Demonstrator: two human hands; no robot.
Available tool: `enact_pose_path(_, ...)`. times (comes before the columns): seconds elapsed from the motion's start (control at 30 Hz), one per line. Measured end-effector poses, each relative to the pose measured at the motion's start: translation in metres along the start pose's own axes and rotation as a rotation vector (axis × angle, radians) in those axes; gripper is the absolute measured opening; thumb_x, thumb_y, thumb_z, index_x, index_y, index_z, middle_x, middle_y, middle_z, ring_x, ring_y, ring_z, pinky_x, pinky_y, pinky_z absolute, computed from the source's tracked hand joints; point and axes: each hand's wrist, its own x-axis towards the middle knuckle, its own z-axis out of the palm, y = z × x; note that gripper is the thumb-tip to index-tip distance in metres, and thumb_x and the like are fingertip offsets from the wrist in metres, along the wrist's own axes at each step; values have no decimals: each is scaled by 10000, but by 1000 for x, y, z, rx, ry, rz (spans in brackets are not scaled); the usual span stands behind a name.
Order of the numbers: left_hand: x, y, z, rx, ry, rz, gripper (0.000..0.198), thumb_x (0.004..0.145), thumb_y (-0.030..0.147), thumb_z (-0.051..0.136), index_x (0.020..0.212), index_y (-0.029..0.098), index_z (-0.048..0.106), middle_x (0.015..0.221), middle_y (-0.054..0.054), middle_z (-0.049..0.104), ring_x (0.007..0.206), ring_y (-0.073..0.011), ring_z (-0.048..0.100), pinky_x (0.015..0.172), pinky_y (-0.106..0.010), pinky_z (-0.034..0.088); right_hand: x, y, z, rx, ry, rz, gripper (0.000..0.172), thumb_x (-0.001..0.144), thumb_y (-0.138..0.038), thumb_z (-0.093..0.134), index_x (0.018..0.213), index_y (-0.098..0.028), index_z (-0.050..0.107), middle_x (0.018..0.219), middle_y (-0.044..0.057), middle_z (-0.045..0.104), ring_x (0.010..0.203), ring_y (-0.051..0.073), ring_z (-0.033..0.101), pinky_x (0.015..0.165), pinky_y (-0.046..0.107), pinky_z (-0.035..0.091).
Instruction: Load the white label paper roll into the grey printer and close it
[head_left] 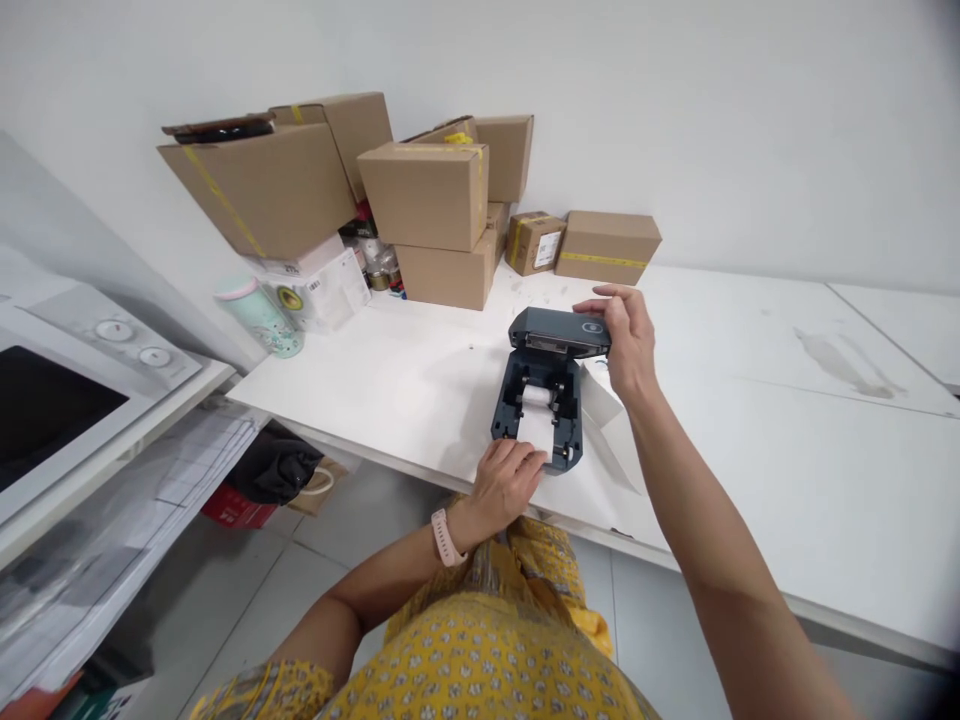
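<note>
A dark label printer [500, 400] sits near the front edge of the white table, its lid [555, 325] raised. Inside lies a small white label roll [535, 395], and its paper strip [535, 430] runs toward the printer's front. My left hand [510, 475], with a pink watch band [447, 538] on the wrist, is at the front edge, fingers closed over the end of the strip; the fingertips are partly hidden. My right hand [626, 335] grips the lid's right side, thumb and fingers around its edge. A folded white paper [611, 430] lies beside the printer on the right.
Cardboard boxes [424, 195] are stacked at the back left of the table [750, 450], with two smaller boxes [609, 245] against the wall. A mint green tumbler [262, 318] stands at the left end. A white microwave [82, 350] is on a shelf to the left.
</note>
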Motion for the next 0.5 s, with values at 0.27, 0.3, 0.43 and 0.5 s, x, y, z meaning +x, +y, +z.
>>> enact_pose_path(0.27, 3, -6, 7, -4, 70, 57, 238, 981, 158, 449, 932, 185, 680, 904, -53, 684, 872, -185, 574, 786, -326, 468, -38, -1, -11, -198, -143, 3, 413, 985, -524, 415, 1042, -262, 729, 1142, 44, 724, 1134, 238, 631, 1042, 434, 455)
enact_pose_path(0.3, 2, -6, 9, -8, 81, 56, 244, 983, 161, 446, 931, 185, 683, 892, -55, 685, 867, -185, 577, 780, -327, 471, -46, -1, -12, -216, -157, -24, 394, 984, -515, 423, 1057, -272, 725, 1186, 46, 710, 1179, 245, 611, 1074, 451, 435)
enact_pose_path(0.43, -1, -8, 14, -16, 112, 49, 240, 979, 164, 460, 932, 187, 694, 873, -60, 694, 851, -183, 587, 762, -327, 483, -76, 4, -14, -302, -175, -125, 339, 983, -465, 443, 1117, -293, 703, 1301, 53, 655, 1324, 268, 512, 1149, 516, 360)
enact_pose_path(0.5, -3, -7, 16, -19, 124, 51, 232, 972, 162, 473, 937, 191, 700, 883, -59, 702, 851, -183, 589, 769, -330, 490, -87, 7, -16, -352, -194, -140, 331, 986, -438, 440, 1160, -299, 684, 1351, 50, 627, 1372, 272, 463, 1163, 537, 335)
